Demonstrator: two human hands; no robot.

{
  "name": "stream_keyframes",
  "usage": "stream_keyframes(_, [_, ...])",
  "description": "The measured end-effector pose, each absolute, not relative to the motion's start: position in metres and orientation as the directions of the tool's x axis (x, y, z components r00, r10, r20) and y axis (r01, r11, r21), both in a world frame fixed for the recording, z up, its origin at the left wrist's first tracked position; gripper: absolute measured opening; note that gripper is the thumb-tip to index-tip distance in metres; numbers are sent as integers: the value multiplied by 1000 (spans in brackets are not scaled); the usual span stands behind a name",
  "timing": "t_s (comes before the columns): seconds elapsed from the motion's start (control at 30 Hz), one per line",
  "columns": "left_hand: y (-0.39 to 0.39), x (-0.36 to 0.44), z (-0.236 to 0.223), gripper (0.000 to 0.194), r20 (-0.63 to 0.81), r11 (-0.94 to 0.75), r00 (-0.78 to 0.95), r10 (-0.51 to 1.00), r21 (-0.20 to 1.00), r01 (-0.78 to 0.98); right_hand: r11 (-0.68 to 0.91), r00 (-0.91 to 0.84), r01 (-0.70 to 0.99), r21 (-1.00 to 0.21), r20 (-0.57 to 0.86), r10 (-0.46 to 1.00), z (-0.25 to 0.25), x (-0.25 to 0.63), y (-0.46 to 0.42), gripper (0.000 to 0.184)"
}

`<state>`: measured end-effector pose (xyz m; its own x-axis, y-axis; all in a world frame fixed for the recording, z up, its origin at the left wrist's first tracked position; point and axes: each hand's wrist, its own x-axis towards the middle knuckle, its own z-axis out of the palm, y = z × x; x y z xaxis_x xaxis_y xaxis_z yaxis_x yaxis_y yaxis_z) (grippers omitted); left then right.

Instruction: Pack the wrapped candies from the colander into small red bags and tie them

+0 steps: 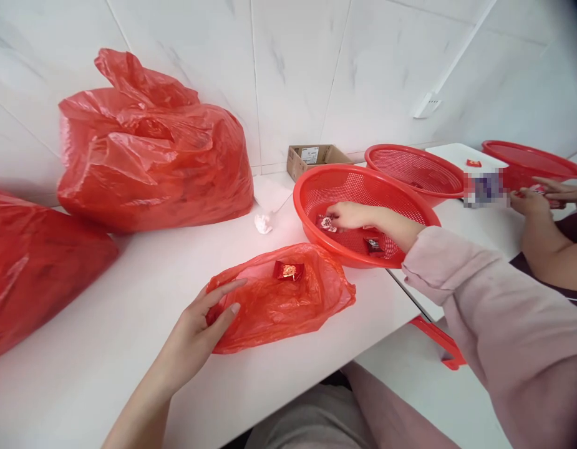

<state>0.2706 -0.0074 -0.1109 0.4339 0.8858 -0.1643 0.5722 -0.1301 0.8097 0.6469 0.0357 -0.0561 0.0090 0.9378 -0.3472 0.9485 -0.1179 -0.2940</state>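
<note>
In the nearest red plastic basket (363,181), my right hand (351,215) has its fingers closed on a small red-and-white wrapped packet (327,223). A dark red packet (374,246) lies in the basket under my forearm. My left hand (199,324) rests at the left end of a thin red plastic bag (274,315), its thumb and fingers apart; some fingertips are hidden by the bag. The bag lies spread on the white table, with a shiny red-and-gold packet (289,270) on it. What the packets contain cannot be seen.
Two full red plastic bags (161,162) (30,268) stand on the left along the wall. Crumpled white tissue (262,223) and a cardboard box (316,159) sit behind. More red baskets (414,165) (531,159) stand at right, where a co-worker's hands (536,196) handle packets.
</note>
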Motion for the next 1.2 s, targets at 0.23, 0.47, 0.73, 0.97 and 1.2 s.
stream_keyframes(0.23, [-8, 272, -104, 60, -193, -48, 396, 898, 850, 525, -233, 104, 741, -630, -235, 966, -25, 646, 16, 14])
stream_keyframes(0.47, [-3, 272, -108, 61, -216, 1, 465, 859, 908, 419, -96, -232, 489, -867, -235, 944, -17, 585, -27, 20])
stream_keyframes(0.73, [-7, 276, -102, 64, -198, 41, 497, 845, 950, 309, -73, -86, 557, -827, -145, 986, -29, 555, -27, 25])
stream_keyframes(0.97, [-7, 271, -105, 67, -200, 122, 520, 830, 976, 180, -311, 262, 925, -220, -227, 938, -28, 665, -24, 31])
stream_keyframes(1.2, [-3, 272, -115, 70, -259, 155, 462, 848, 955, 251, -316, 232, 943, -103, -477, 847, -74, 710, -31, 43])
